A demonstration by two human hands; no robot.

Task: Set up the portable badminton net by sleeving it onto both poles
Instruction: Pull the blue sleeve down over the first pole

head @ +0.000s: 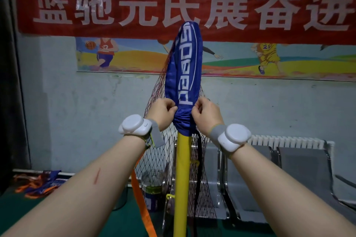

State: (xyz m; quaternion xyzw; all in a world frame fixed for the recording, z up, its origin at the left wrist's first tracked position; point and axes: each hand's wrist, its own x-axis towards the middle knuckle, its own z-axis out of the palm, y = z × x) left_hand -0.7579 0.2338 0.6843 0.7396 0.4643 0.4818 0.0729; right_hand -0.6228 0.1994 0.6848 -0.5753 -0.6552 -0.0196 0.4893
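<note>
1. Far left of the pole [181, 179], a strap pile [36, 184] lies on the floor [13, 206].
2. Just left of the pole, the left hand [162, 110] pinches the bunched lower edge of the sleeve [183, 63], its fingers curled on the cloth.
3. Lower left of the pole hangs 1 orange strap [142, 208].
4. The yellow pole stands upright. The blue sleeve covers its top, and the net [154, 159] hangs around the pole.
5. Just right of the pole, the right hand [205, 115] pinches the same edge, its fingers curled.
6. Further right of the pole stand grey chairs [300, 175], with a white radiator [285, 141] behind them.
</note>
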